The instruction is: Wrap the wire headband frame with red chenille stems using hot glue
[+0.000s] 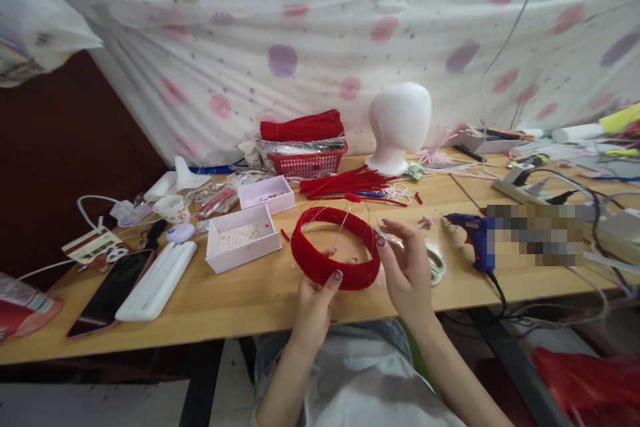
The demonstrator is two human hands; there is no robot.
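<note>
A round red fuzzy band [335, 275] with thin wires arching over its top is held tilted above the front of the table. My left hand [316, 303] grips its near lower side, the thumb outside and fingertips showing within the ring. A small red piece [353, 198] sits where the wires meet. My right hand [407, 267] is at the band's right edge, thumb and index finger bent close together beside a thin wire; what lies between them is too small to tell. Behind the band lies a bundle of red fuzzy stems [345, 181].
Left of the band stand white boxes of beads [243, 258], a paper cup [173, 209], a white power bank [157, 280] and a phone [113, 290]. Behind are a red basket [307, 164] and a white foam head [400, 117]. A blue glue gun [479, 240] and cables lie right.
</note>
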